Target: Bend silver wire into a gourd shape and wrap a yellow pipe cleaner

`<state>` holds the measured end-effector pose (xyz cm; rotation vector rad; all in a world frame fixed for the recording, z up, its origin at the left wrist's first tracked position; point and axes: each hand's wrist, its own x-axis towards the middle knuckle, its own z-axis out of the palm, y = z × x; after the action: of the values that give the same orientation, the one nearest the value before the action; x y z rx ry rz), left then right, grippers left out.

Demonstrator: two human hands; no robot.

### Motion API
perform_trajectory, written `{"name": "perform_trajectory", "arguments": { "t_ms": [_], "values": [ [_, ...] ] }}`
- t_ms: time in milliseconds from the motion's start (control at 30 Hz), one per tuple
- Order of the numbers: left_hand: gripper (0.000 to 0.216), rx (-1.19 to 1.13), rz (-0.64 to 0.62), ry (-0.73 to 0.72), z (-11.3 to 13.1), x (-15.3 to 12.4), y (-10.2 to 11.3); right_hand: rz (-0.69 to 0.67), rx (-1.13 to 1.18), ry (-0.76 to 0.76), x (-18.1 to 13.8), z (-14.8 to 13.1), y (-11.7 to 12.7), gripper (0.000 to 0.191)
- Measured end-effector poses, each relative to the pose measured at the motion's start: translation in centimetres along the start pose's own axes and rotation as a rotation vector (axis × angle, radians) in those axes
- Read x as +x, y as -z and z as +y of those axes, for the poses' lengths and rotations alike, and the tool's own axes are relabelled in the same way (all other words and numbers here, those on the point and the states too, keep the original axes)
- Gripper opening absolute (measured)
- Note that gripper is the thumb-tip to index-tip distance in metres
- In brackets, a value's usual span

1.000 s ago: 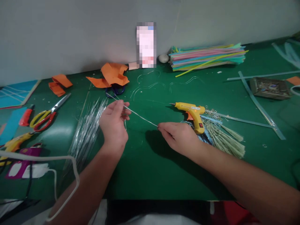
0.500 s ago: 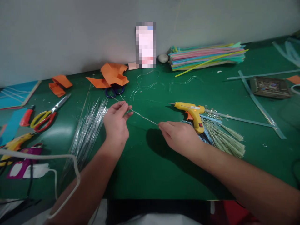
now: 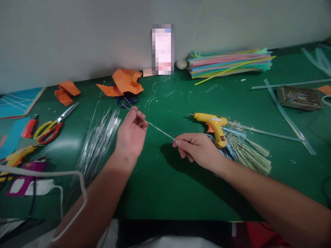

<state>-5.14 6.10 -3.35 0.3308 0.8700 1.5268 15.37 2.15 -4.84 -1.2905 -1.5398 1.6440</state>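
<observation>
A thin silver wire (image 3: 157,129) stretches above the green table between my two hands. My left hand (image 3: 131,134) pinches its far end with fingers closed round it. My right hand (image 3: 196,148) pinches the near end between thumb and forefinger. A bundle of similar silver wires (image 3: 97,144) lies on the table just left of my left hand. A yellow glue gun (image 3: 213,124) stands close behind my right hand, beside pale green tassels (image 3: 248,151).
Red-and-yellow scissors (image 3: 51,125) and orange paper scraps (image 3: 124,82) lie at the left and back. A stack of coloured sheets (image 3: 230,62) sits by the wall. A small tray (image 3: 297,97) and pale strips are at right. A white cable (image 3: 64,193) loops at the near left.
My left hand has moved slightly up and away along the wire and closed tighter on it. My right hand's fingers have curled into a finer pinch.
</observation>
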Motion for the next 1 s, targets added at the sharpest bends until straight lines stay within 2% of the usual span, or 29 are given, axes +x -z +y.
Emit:
{"name": "perform_trajectory", "arguments": {
  "t_ms": [67, 200, 300, 433, 500, 633, 733, 833, 1000],
  "values": [
    [0.011, -0.074, -0.040, 0.057, 0.2, 0.0, -0.2, -0.079, 0.202, -0.069, 0.1, -0.1, 0.1, 0.023],
    [0.017, -0.135, -0.112, 0.079, 0.5, -0.1, -0.3, -0.235, 0.545, -0.154, 0.4, 0.0, 0.6, 0.020],
    [0.010, -0.075, -0.111, 0.031, 0.5, -0.1, -0.2, -0.217, 0.537, -0.145, 0.5, 0.1, 0.9, 0.020],
    [0.004, 0.101, -0.018, -0.101, 0.3, 0.0, 0.2, 0.044, 0.115, -0.062, 0.4, 0.3, 0.8, 0.023],
    [0.009, 0.140, 0.007, -0.113, 0.2, 0.0, 0.3, 0.161, -0.187, 0.080, 0.2, 0.5, 0.7, 0.023],
    [0.018, 0.148, 0.053, -0.080, 0.4, 0.0, 0.3, 0.329, -0.849, 0.455, -0.1, 0.7, 0.8, 0.029],
    [0.022, 0.160, 0.122, -0.070, 0.5, 0.0, 0.4, 0.430, -1.214, 0.576, -0.1, 0.5, 0.9, 0.030],
    [0.019, 0.171, 0.163, -0.055, 0.4, 0.1, 0.5, 0.463, -1.361, 0.641, -0.1, 0.2, 0.9, 0.030],
    [0.007, 0.169, 0.214, -0.053, 0.2, 0.4, 0.7, 0.421, -1.325, 0.589, 0.0, 0.2, 0.5, 0.029]
  ]
}}
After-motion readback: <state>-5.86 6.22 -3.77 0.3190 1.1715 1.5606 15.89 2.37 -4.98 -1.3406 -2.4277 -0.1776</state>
